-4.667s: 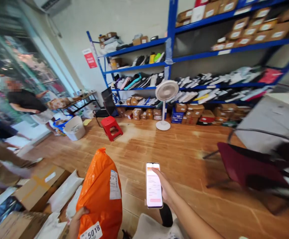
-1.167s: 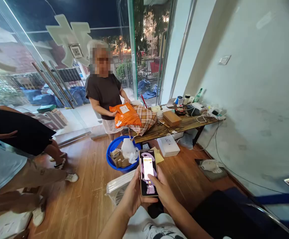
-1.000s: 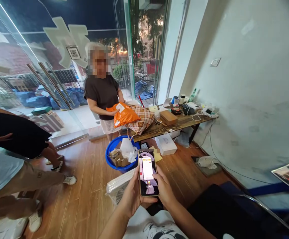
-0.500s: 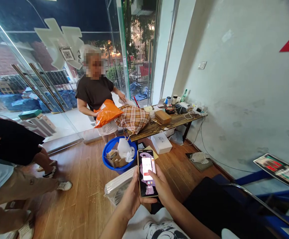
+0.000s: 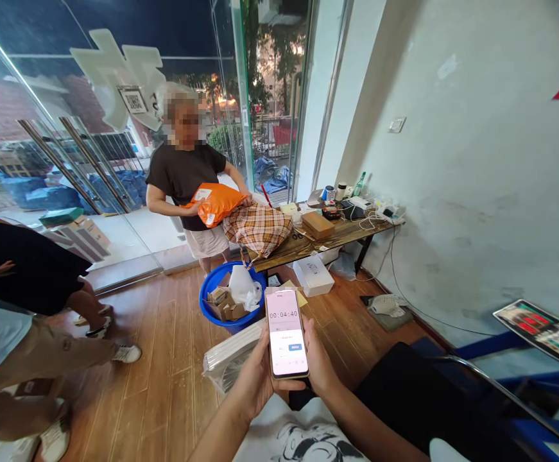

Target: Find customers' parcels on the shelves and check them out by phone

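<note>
A smartphone [image 5: 287, 333] is held upright in front of my lap, its lit screen showing "00:04:40" above a white pop-up with a blue button. My left hand [image 5: 258, 375] is closed around its left side and lower back. Against the right edge rests my right hand [image 5: 318, 359], also closed on the phone, with the thumb off the screen. Just beyond the phone, to the left, stands a blue bin [image 5: 205, 307] with cardboard boxes [image 5: 224, 303] and white plastic [image 5: 244, 287] in it. A plastic-wrapped bundle [image 5: 231, 353] is beside my left hand.
A person [image 5: 183, 167] holds an orange parcel bag [image 5: 217, 204] by a wooden table [image 5: 303, 247]. On the table lie a plaid bag [image 5: 260, 229], a cardboard box [image 5: 318, 225] and cables. Two more people are at left. A number-pad scale display [image 5: 541, 332] is at right.
My right thumb has left the screen, and the display went from a purple home screen with a pop-up to a timer page. The person lifted the orange bag and put a second hand to it.
</note>
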Demonstrator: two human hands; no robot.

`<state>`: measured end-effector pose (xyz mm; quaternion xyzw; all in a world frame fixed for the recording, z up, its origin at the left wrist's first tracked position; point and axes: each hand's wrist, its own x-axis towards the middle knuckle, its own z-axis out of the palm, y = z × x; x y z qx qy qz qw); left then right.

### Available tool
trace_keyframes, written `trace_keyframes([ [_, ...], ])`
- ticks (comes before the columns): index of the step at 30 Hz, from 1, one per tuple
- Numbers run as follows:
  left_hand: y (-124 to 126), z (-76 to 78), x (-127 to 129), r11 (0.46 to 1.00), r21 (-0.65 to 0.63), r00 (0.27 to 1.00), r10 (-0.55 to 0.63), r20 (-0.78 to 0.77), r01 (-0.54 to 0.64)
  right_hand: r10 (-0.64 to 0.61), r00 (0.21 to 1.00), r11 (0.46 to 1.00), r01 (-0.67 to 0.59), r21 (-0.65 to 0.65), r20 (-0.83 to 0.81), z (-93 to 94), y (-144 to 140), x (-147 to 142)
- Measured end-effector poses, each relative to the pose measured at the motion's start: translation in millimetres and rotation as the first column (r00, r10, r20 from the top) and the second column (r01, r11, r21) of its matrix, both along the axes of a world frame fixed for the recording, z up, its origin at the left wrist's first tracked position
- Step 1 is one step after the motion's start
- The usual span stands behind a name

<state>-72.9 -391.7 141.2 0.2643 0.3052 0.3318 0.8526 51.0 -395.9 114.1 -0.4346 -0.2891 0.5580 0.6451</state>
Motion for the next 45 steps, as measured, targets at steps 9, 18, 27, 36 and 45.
trace_keyframes([
  [9, 6.9, -2.8, -5.6, 0.997, 0.014, 0.991, -0.071, 0.116, 0.070, 0.073, 0.997, 0.997, -0.073, 0.013, 0.000, -0.1, -3.4, 6.5],
  [18, 11.4, -4.5, -4.9, 0.995, 0.016, 0.987, -0.102, 0.122, 0.101, 0.003, 0.975, 1.000, -0.008, 0.021, 0.222, 10.6, 5.5, 23.4],
  [27, 8.7, -10.1, -1.1, 0.985, 0.070, 0.987, -0.158, 0.033, 0.156, -0.072, 0.950, 0.990, 0.105, -0.094, 0.303, 20.2, 20.0, 30.0],
  [36, 8.5, -13.3, -0.5, 0.993, 0.031, 0.980, -0.117, 0.158, 0.113, 0.104, 0.951, 0.992, -0.121, 0.043, 0.292, 3.3, 7.6, 39.6],
  [45, 8.6, -9.5, 4.9, 0.986, 0.104, 0.988, -0.137, 0.075, 0.129, 0.149, 0.982, 0.988, -0.154, 0.031, 0.115, -5.7, 14.5, 39.9],
])
